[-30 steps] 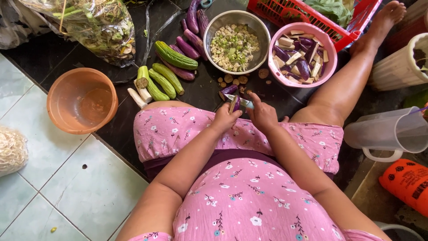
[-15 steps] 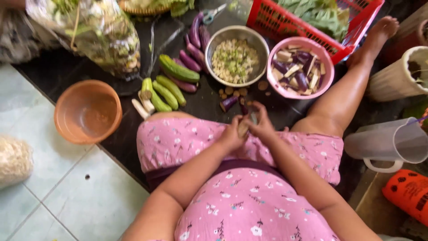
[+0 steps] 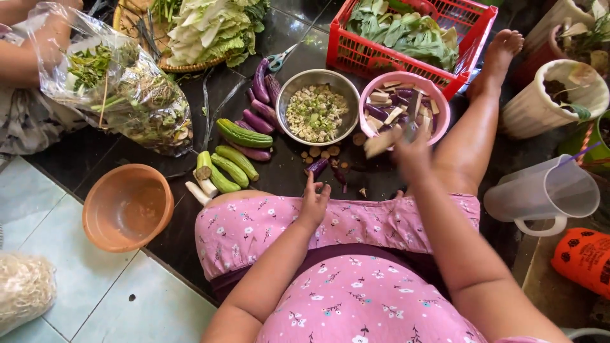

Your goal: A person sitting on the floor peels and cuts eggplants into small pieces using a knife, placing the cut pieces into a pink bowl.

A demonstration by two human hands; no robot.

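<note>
A pale cut eggplant piece (image 3: 379,142) sits in the right hand (image 3: 413,152), fingers closed around it, blurred, just at the edge of the pink bowl (image 3: 438,124) full of cut pieces. The left hand (image 3: 314,203) rests open on the knee, fingers apart, near a small purple eggplant (image 3: 317,166) on the dark floor (image 3: 127,159). Beside them stands a metal bowl (image 3: 289,95).
</note>
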